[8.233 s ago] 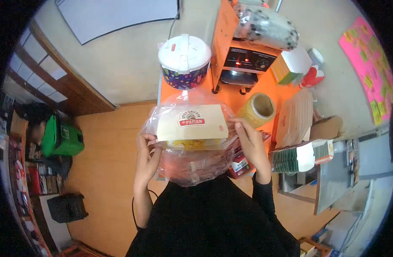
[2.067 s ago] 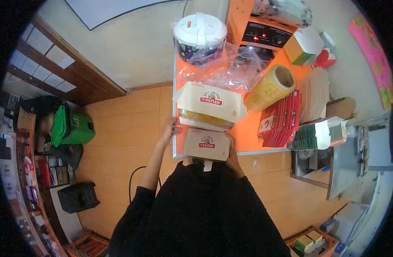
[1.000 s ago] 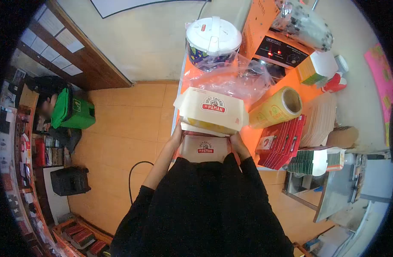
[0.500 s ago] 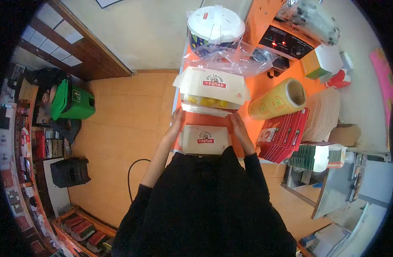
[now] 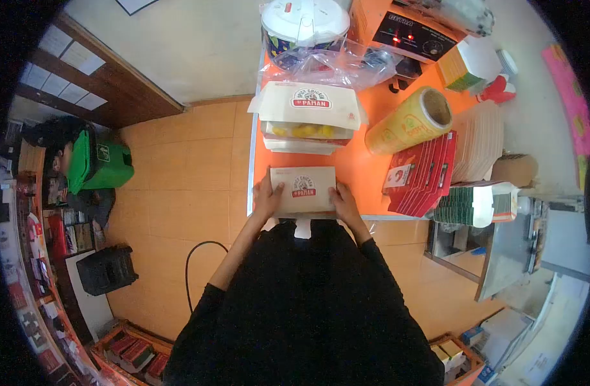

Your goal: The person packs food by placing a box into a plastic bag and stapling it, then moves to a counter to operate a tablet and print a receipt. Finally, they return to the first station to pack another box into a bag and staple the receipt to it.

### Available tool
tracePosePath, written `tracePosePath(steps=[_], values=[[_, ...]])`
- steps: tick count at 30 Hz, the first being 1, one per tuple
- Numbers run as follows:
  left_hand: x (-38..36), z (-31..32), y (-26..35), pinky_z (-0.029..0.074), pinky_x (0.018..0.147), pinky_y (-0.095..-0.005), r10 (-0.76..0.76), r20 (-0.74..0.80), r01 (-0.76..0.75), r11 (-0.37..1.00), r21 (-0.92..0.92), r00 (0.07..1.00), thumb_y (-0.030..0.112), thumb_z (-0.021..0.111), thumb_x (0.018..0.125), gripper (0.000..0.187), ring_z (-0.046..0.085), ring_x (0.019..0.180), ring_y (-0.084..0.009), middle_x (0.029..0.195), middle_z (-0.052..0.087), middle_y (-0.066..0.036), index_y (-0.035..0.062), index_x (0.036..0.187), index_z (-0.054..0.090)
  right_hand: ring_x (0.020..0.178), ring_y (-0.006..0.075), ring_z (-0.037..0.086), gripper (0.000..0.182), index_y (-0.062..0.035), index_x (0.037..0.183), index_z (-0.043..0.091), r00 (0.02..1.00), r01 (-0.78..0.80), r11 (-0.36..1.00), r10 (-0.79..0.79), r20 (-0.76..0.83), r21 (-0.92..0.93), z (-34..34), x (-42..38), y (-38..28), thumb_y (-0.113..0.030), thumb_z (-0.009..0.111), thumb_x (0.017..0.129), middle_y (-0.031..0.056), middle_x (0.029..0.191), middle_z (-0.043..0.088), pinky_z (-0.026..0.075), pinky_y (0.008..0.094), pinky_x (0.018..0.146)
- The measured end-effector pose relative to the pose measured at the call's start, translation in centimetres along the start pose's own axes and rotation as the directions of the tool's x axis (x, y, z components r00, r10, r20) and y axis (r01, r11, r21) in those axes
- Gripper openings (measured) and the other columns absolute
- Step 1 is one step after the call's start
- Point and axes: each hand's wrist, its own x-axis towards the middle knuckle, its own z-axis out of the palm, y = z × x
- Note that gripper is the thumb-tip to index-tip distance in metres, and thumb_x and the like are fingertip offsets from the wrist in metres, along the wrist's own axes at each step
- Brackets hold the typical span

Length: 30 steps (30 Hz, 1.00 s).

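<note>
A closed cardboard food box with a red and black logo lies at the front edge of the orange table. My left hand grips its left side, thumb on the lid. On the right side my right hand holds it the same way, fingers wrapped round the edge. Just beyond, a second food box stands with its lid partly raised, and yellow pieces show through the gap. No hand touches that second box.
Behind the boxes are a clear plastic bag and a white-lidded pot. To the right stand a plastic-wrap roll, red folded cartons and an orange machine with lit red lights. A person sits by a green bin at left.
Both hands have left the sides of the partly raised box and come back toward my body. They now hold the closed box. The camera view has shifted slightly.
</note>
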Motion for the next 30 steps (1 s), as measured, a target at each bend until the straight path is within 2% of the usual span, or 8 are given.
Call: tracePosePath(steps=[3,6,7,11,15,19,24,30], values=[[2.4,0.3,-2.4,0.038,0.099,-0.0400,0.103,-0.008,-0.099,0.935,-0.340,0.995,0.016,0.059,0.090,0.066,0.040,0.127,-0.0374,0.128,0.050,-0.027,-0.0053,0.143,0.025,0.094,0.0301,0.058,0.044,0.0002,0.128,0.049,0.996,-0.059,0.997,0.055,0.067,0.052,0.2,2.0,0.0,-0.028,0.052,0.095,0.0215,0.110,0.052,0.049,0.0376,0.084],[2.2,-0.8,-1.7,0.038,0.099,-0.0401,0.199,-0.128,-0.204,0.979,-0.025,0.971,0.016,0.057,0.091,0.061,0.041,0.125,-0.0363,0.132,0.046,-0.025,-0.0054,0.141,0.029,0.097,0.0294,0.056,0.048,-0.0014,0.131,0.045,0.987,-0.032,0.990,0.052,0.150,-0.134,-1.5,2.8,-1.6,-0.026,0.058,0.092,0.0207,0.113,0.051,0.048,0.0391,0.084],[1.8,-1.7,-0.2,0.038,0.099,-0.0403,0.260,-0.191,-0.225,0.956,0.189,0.947,0.017,0.056,0.092,0.059,0.042,0.124,-0.0356,0.133,0.045,-0.024,-0.0050,0.140,0.031,0.098,0.0294,0.055,0.051,-0.0023,0.133,0.043,0.999,0.049,0.998,-0.049,-0.015,-0.039,-1.9,3.2,-2.4,-0.024,0.060,0.090,0.0198,0.114,0.050,0.047,0.0394,0.084],[2.4,-6.5,8.6,0.039,0.096,-0.0396,0.297,-0.563,-0.354,0.935,0.010,0.771,0.023,0.056,0.092,0.055,0.045,0.115,-0.0315,0.129,0.042,-0.020,-0.0029,0.135,0.035,0.102,0.0295,0.051,0.072,-0.0059,0.142,0.031,0.808,0.333,0.927,-0.375,-0.454,-0.172,-6.0,2.9,-14.4,-0.018,0.069,0.082,0.0165,0.118,0.048,0.043,0.0400,0.089],[5.7,-9.7,13.2,0.042,0.089,-0.0361,0.392,-0.343,-0.440,0.895,-0.073,0.854,0.023,0.059,0.089,0.057,0.048,0.107,-0.0257,0.124,0.043,-0.016,0.0002,0.135,0.033,0.096,0.0242,0.055,0.041,-0.0068,0.120,0.057,0.677,0.505,0.764,-0.639,-0.365,-0.403,-8.1,7.3,-19.3,-0.014,0.068,0.082,0.0112,0.105,0.057,0.045,0.0334,0.083],[6.7,-7.7,13.5,0.046,0.081,-0.0317,0.245,-0.558,-0.419,0.884,-0.207,0.793,0.024,0.063,0.088,0.045,0.052,0.097,-0.0177,0.117,0.048,-0.011,0.0033,0.125,0.047,0.080,0.0240,0.059,0.016,-0.0044,0.094,0.069,0.723,0.477,0.845,-0.534,-0.439,-0.242,-9.3,9.6,-23.3,-0.012,0.065,0.080,0.0111,0.085,0.059,0.047,0.0322,0.073],[6.7,-7.8,12.5,0.047,0.078,-0.0311,0.125,-0.275,-0.252,0.832,-0.494,0.953,0.020,0.063,0.086,0.042,0.052,0.092,-0.0155,0.104,0.054,-0.009,0.0020,0.123,0.051,0.073,0.0214,0.058,0.019,-0.0035,0.093,0.067,0.701,0.457,0.842,-0.539,-0.468,-0.285,-10.3,12.1,-23.0,-0.020,0.067,0.083,0.0118,0.082,0.060,0.046,0.0320,0.065],[7.2,-9.4,12.8,0.045,0.080,-0.0299,0.205,-0.112,-0.234,0.869,-0.437,0.972,0.015,0.059,0.081,0.054,0.054,0.087,-0.0153,0.107,0.057,-0.010,0.0019,0.132,0.048,0.075,0.0192,0.057,0.027,-0.0033,0.100,0.064,0.679,0.464,0.838,-0.544,-0.493,-0.287,-9.3,13.4,-18.6,-0.026,0.067,0.086,0.0087,0.087,0.062,0.047,0.0290,0.064]])
